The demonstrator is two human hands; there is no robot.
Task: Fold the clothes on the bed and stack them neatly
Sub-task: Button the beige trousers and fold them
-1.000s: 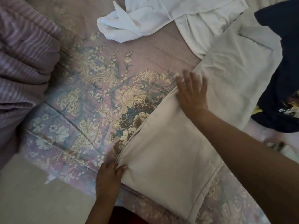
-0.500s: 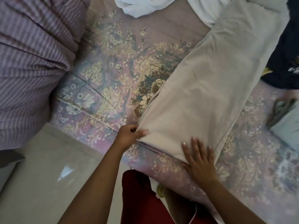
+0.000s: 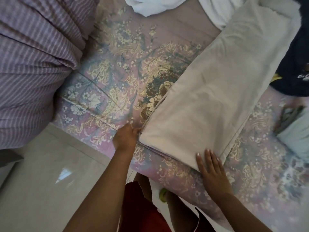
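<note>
At the bed's near edge I see the beige garment (image 3: pixel 215 91) running lengthwise away up-right, left hand (image 3: pixel 125 137) pinching its near-left corner, right hand (image 3: pixel 212 169) flat on its near-right corner.

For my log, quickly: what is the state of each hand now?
Left hand: closed, gripping the beige cloth at its corner.
Right hand: open, pressing flat on its near edge.

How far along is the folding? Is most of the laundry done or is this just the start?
Early, it seems. No finished stack shows. In hand: the beige garment lies folded into a long strip; the left hand grips its near corner while the right hand lies flat on its near edge. Left: the white clothes at the top and the dark garment on the right lie crumpled on the bed.
</note>
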